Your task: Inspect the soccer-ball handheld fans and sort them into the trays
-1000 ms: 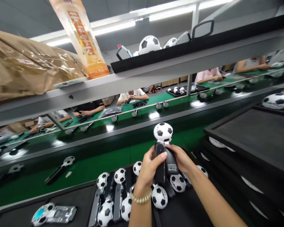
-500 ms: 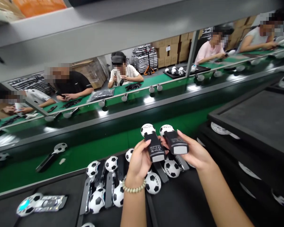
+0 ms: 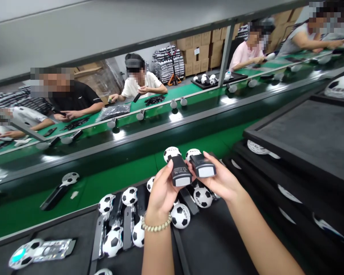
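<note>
My left hand [image 3: 160, 191], with a beaded bracelet at the wrist, is closed around the black handle of a soccer-ball handheld fan [image 3: 180, 168]. In my right hand [image 3: 226, 182] is a second soccer-ball handheld fan [image 3: 203, 166], held close beside the first. Both handles point their pale grey ends at me, and the ball-shaped heads face away. Small print shows on the left handle. Beneath my hands, several more soccer-ball fans [image 3: 113, 241] lie in rows on a black tray [image 3: 212, 244]; my hands and forearms hide some of them.
Another fan [image 3: 43, 250] with a blue centre lies at left. One fan [image 3: 59, 191] rests on the green surface [image 3: 94, 179]. Stacked black trays [image 3: 306, 130] stand at right. Beyond the conveyor [image 3: 154, 122], several co-workers sit; a metal beam [image 3: 103, 34] crosses above.
The camera view has shifted slightly, so most things sit further left. Both fans remain in my hands, their handle ends now tilted more toward me. A co-worker opposite has lowered a hand.
</note>
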The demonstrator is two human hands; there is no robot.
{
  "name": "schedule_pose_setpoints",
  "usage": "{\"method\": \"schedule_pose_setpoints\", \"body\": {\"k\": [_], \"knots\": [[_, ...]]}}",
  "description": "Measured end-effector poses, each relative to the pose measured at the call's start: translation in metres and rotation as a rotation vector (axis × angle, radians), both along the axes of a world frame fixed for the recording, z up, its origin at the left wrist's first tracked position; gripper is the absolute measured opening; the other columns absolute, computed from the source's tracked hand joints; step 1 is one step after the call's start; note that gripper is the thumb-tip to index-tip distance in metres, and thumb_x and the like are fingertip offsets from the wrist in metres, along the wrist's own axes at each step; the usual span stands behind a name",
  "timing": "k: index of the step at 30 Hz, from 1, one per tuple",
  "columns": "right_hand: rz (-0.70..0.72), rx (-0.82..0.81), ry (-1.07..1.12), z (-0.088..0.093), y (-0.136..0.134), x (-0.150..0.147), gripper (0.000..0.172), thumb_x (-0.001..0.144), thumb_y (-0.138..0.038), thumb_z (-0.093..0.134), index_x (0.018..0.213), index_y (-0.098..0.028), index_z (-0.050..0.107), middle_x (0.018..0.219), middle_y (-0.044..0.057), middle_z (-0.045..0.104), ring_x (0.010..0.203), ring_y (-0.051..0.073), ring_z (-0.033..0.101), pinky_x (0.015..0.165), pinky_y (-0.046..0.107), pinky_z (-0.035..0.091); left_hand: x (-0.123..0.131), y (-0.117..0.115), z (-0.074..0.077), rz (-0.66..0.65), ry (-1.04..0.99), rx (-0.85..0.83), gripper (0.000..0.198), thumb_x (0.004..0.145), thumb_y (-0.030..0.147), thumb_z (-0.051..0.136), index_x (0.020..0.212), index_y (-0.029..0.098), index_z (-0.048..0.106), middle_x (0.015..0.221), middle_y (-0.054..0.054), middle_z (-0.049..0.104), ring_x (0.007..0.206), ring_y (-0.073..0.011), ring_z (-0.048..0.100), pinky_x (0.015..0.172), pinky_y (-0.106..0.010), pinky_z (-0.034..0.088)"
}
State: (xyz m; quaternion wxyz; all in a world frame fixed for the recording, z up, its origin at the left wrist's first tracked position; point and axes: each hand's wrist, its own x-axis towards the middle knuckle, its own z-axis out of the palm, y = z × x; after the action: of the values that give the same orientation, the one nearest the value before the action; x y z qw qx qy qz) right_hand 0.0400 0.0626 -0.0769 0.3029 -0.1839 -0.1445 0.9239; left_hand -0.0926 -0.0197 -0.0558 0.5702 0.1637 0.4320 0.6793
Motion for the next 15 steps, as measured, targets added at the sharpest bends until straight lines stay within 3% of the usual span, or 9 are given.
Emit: {"method": "schedule_pose_setpoints", "body": {"k": [3,7,11,15], "knots": [[0.075,0.049,-0.007,0.0,-0.002,0.003,0.026,0.08,-0.019,0.045,0.1,-0.01,0.06,0.08,0.008,0.067,0.067,0.017,0.065,0.061,0.028,0.056,0.004,0.001,0.001,-0.03,0.032,0.078,0.029,0.086,0.031,0.056,0.106,0.013,0.064,0.105,-0.012,0.069,0.083,-0.0226,0.068,0.066,-0.036,0.061],[0.026,0.203,-0.005,0.005,-0.006,0.011,0.036,0.063,-0.014,0.05,0.097,-0.016,0.061,0.081,0.004,0.067,0.064,0.016,0.062,0.069,0.032,0.054,0.01,0.002,-0.001,-0.077,0.019,0.222,0.037,0.088,0.039,0.051,0.115,0.015,0.061,0.113,-0.012,0.065,0.081,-0.0195,0.066,0.066,-0.033,0.059],[0.018,0.29,0.008,0.013,-0.012,0.018,0.037,0.066,-0.024,0.05,0.1,-0.018,0.061,0.078,0.004,0.066,0.067,0.019,0.061,0.07,0.037,0.053,0.016,0.0,-0.001,-0.148,-0.003,0.273,0.046,0.088,0.045,0.049,0.121,0.015,0.058,0.11,-0.013,0.066,0.082,-0.0191,0.064,0.07,-0.032,0.057],[-0.089,0.286,-0.007,0.024,-0.014,0.017,0.03,0.072,-0.036,0.05,0.095,-0.019,0.06,0.079,0.003,0.063,0.066,0.018,0.058,0.066,0.035,0.053,0.022,-0.003,0.004,-0.13,0.002,0.295,0.046,0.085,0.048,0.052,0.12,0.017,0.058,0.12,-0.013,0.062,0.082,-0.0194,0.065,0.069,-0.032,0.056]]}}
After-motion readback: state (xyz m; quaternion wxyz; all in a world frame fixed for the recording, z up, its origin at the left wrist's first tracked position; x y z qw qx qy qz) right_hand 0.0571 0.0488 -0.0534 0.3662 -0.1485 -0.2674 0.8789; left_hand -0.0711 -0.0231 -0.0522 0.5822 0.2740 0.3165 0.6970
